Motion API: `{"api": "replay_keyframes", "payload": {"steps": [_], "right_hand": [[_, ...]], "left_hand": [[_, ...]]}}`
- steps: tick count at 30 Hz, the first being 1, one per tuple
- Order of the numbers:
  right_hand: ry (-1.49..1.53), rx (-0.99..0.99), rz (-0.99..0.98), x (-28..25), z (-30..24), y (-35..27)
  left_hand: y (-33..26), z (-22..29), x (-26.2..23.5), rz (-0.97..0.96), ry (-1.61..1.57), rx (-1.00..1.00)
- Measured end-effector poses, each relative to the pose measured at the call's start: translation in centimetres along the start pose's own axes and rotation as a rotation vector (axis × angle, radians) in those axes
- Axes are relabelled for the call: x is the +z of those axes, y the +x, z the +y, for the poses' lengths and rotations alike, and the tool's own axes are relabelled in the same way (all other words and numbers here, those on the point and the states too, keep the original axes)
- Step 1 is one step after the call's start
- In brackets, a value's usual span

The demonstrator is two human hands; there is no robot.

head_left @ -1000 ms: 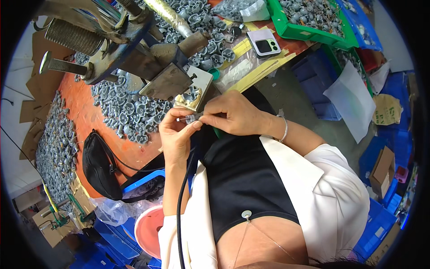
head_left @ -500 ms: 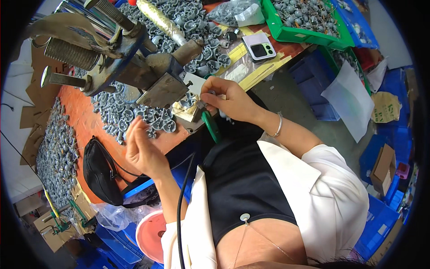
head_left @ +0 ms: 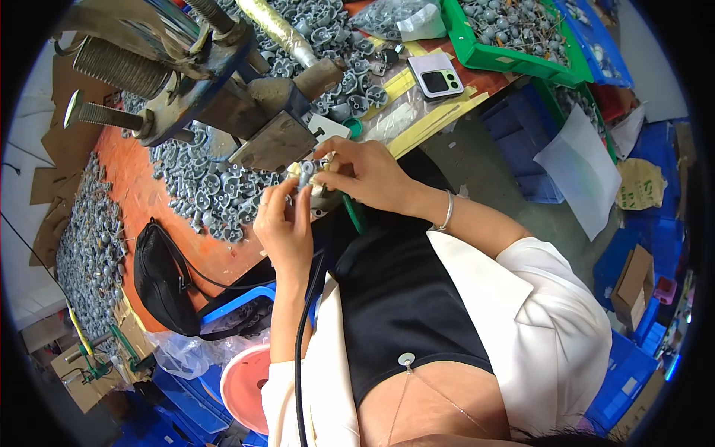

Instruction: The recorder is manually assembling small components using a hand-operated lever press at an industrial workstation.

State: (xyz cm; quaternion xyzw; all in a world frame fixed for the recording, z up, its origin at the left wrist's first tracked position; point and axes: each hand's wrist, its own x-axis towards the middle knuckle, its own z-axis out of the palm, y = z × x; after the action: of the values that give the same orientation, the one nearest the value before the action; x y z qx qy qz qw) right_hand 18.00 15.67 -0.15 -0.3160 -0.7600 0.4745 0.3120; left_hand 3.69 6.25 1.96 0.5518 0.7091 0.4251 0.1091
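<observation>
Right hand [head_left: 357, 174] of mine is bent inward with its thumb and forefinger at a small grey part [head_left: 306, 172], though I cannot tell whether they grip it or only touch it. My left hand [head_left: 284, 217] reaches up from below, thumb and fingers half curled, its tips just under that part; whether they pinch anything is too small to tell. The grey part sits between my two hands, close to the front of a heavy metal press [head_left: 275, 141] with thick threaded bolts. Beside my right wrist, which wears a bracelet [head_left: 448, 211], a green curved piece [head_left: 354, 214] hangs near my black top. Beyond the hands, a pile of grey parts [head_left: 212, 186] spreads over the orange tabletop [head_left: 135, 179]. A black pouch [head_left: 160, 279] lies near the table edge to my left, and a phone [head_left: 434, 77] and a green crate [head_left: 484, 56] stand farther off to my right.
</observation>
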Motion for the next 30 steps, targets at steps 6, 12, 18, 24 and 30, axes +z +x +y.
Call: {"api": "replay_keyframes", "payload": {"steps": [6,12,18,24,30], "right_hand": [[-0.337,-0.24,0.23,1.5,0.8,-0.1],[-0.222,-0.132,0.149,0.5,-0.4,0.2],[-0.369,-0.163,0.146,0.9,0.6,0.5],[-0.408,-0.145,0.102,-2.9,1.1,2.4],[0.045,-0.654,0.028,-9.4,-1.3,13.3]], "left_hand": [[0.9,-1.3,0.9,0.005,0.037,0.01],[1.0,-2.6,1.0,-0.002,-0.159,-0.045],[2.2,-2.7,0.7,-0.062,-0.135,-0.004],[1.3,-1.3,1.2,-0.002,0.031,0.041],[0.5,0.6,2.0,0.05,0.063,0.018]]}}
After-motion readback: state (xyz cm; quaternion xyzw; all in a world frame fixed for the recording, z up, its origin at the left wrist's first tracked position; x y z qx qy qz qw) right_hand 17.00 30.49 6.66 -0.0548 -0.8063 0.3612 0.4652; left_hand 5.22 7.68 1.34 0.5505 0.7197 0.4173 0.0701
